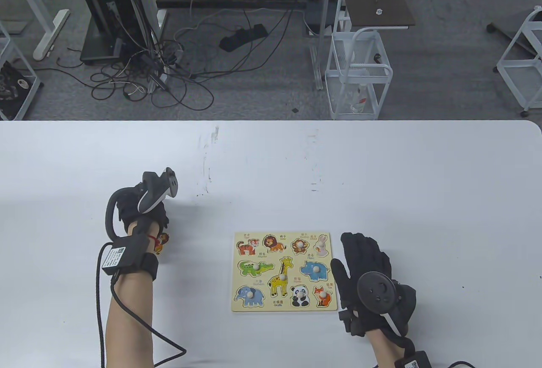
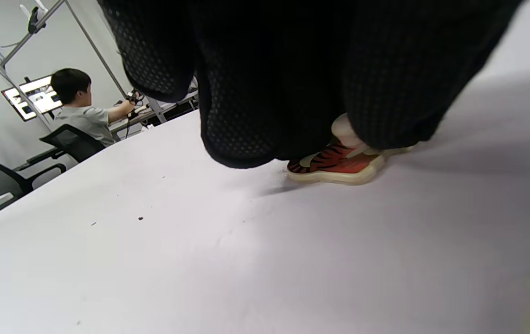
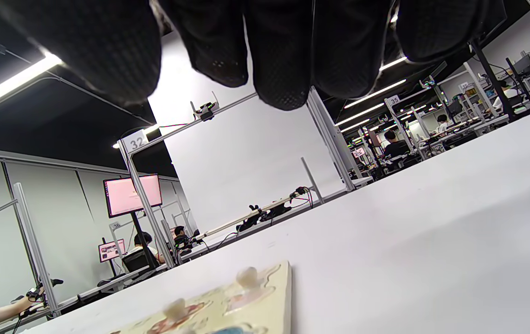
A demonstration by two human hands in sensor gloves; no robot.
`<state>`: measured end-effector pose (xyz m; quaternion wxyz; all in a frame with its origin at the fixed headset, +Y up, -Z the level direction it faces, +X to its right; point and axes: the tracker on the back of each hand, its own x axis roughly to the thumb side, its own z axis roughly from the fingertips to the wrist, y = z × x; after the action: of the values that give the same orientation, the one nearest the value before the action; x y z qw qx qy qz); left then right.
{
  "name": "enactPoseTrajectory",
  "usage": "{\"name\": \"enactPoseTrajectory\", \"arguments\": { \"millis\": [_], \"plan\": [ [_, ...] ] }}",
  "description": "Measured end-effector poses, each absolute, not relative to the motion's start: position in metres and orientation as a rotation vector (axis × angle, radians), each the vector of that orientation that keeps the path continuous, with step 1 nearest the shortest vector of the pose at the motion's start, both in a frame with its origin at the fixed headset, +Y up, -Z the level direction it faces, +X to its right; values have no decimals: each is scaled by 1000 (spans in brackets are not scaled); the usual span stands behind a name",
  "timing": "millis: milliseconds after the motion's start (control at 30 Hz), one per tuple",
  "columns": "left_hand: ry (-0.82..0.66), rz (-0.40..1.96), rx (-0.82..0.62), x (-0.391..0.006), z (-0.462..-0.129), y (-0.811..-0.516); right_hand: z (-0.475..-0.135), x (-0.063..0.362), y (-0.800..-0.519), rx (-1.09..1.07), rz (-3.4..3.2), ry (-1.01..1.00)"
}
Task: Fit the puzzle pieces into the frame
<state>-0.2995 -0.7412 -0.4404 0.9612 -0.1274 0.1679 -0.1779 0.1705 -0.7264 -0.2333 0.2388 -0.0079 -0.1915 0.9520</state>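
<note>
White table (image 1: pixel 381 173): left hand (image 1: pixel 144 211) hides tiger piece (image 2: pixel 339 164) it pinches; right hand (image 1: pixel 364 266) flat.

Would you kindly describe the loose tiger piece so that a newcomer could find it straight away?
Start at the puzzle board near the front middle of the white table, then look left to the left hand. The tiger piece lies flat on the table under its fingers. Unlike the pieces seated in the board, it is orange with black stripes and lies off the board.
</note>
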Motion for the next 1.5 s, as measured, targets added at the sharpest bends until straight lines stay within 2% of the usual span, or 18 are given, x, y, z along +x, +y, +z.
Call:
{"name": "enactPoseTrajectory", "arguments": {
  "millis": [433,533,767,1000,1267,1500],
  "plan": [
    [300,-381,-273,-295,-444,-743,-234,169,-727,-15,2622,-507],
    [260,-370,-216,-289,-438,-738,-234,169,-727,-12,2619,-507],
    [127,-315,-130,-250,-422,-703,-233,167,-729,-1,2610,-495],
    [-88,-279,-76,-189,-390,-678,-233,165,-730,25,2606,-477],
    [-312,-371,-43,-121,-347,-686,-232,166,-728,27,2574,-488],
    [-391,-412,-84,-87,-330,-706,-231,167,-728,27,2566,-494]
  ]
}}
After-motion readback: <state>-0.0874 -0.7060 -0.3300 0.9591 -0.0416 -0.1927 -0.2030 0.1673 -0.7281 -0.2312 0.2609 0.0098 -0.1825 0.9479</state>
